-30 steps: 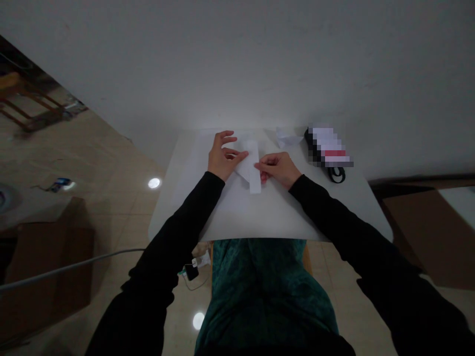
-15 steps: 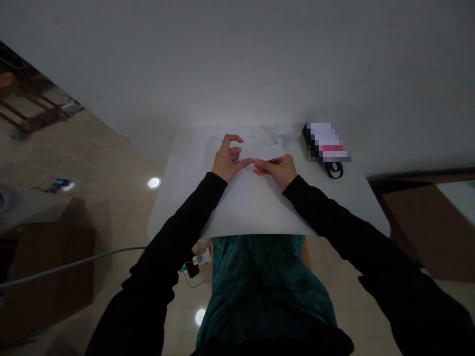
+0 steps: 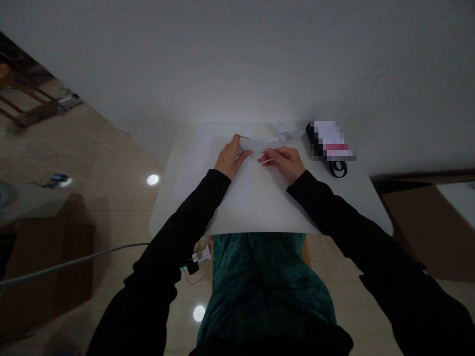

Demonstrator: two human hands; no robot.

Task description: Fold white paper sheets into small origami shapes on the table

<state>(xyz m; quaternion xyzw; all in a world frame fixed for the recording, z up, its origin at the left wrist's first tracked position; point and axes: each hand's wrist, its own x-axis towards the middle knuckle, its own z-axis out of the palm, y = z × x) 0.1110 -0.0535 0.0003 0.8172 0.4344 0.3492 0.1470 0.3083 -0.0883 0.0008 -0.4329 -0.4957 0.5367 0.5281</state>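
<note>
A folded piece of white paper (image 3: 260, 144) is between my hands, just above the table. My left hand (image 3: 229, 157) grips its left end, thumb at the near edge and fingers behind. At the near right edge, the curled fingers of my right hand (image 3: 285, 160) pinch the paper, though the exact contact is hard to make out. Beneath my left hand, white sheets (image 3: 195, 165) lie flat. Behind the held piece stands another folded white paper (image 3: 289, 133), its shape angular.
The white table (image 3: 260, 217) stands against a grey wall (image 3: 237, 59). A black case with a strap (image 3: 338, 169) lies at its back right, its top blurred out. Cardboard boxes (image 3: 419, 227) stand right and left. A grey cable (image 3: 92, 257) crosses at the left.
My right hand has moved slightly right, away from my left thumb, so the two thumbs are now apart. My left fingers have come down behind the paper. The view has shifted a little.
</note>
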